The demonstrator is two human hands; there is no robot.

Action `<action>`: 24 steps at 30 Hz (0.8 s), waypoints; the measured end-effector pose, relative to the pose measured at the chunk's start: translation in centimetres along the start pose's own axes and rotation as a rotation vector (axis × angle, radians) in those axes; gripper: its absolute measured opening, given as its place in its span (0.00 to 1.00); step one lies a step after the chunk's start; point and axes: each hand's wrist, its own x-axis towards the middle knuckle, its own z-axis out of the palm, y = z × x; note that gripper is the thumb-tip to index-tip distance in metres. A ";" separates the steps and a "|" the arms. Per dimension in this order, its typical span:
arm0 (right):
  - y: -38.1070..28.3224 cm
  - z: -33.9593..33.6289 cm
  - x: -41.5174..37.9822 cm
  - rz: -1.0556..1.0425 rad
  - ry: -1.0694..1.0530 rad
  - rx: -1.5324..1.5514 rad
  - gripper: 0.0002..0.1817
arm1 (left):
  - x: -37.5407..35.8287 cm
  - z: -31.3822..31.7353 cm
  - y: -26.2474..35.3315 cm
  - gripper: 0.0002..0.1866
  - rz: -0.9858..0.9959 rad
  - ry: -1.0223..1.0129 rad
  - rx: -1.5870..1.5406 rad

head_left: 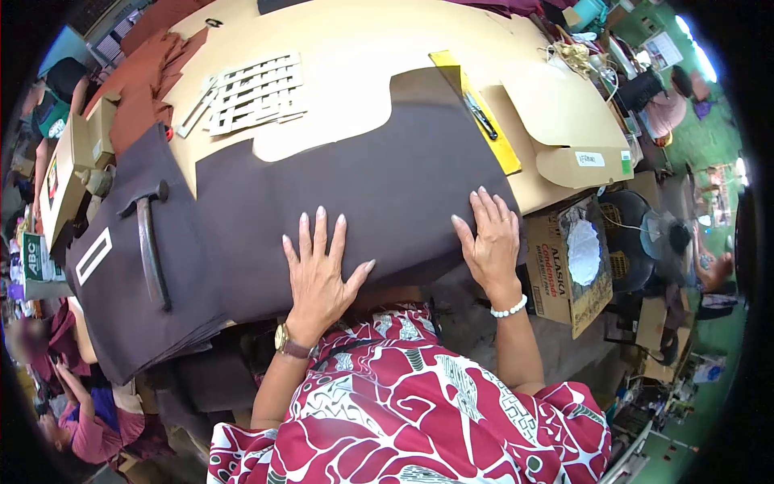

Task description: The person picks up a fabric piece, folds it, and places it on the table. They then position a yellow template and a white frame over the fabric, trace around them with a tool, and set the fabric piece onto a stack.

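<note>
A large dark brown sheet (pixel 355 173), with a curved cut-out along its far side, lies across the table's near edge. My left hand (pixel 318 270) rests on its near part, fingers stretched and spread, a watch at the wrist. Farther right, my right hand (pixel 490 242) lies flat near the sheet's right edge, thumb apart, a white bead bracelet on its wrist. Neither hand holds anything. Left of them, a hammer (pixel 149 246) lies on a stack of dark brown pieces (pixel 189 302), beside a small white rectangular frame (pixel 93 256).
A yellow strip (pixel 500 145) with a black cutter (pixel 481 117) lies right of the sheet. White slotted templates (pixel 258 93) and reddish-brown pieces (pixel 145 89) are on the table (pixel 347 40). A cardboard box (pixel 548 274) stands below its right edge. Other people sit at the left.
</note>
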 end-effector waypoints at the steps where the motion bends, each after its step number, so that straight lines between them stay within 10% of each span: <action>1: -0.1 -0.6 0.9 -0.030 0.059 0.000 0.22 | -0.2 -0.2 0.2 0.38 -0.006 -0.012 -0.004; 9: 4.7 5.2 13.9 0.042 0.423 -0.036 0.15 | 1.9 0.2 1.2 0.38 0.008 0.062 -0.026; 24: 6.7 7.1 16.8 0.214 0.410 0.176 0.10 | 2.0 1.4 0.9 0.39 -0.002 0.067 -0.010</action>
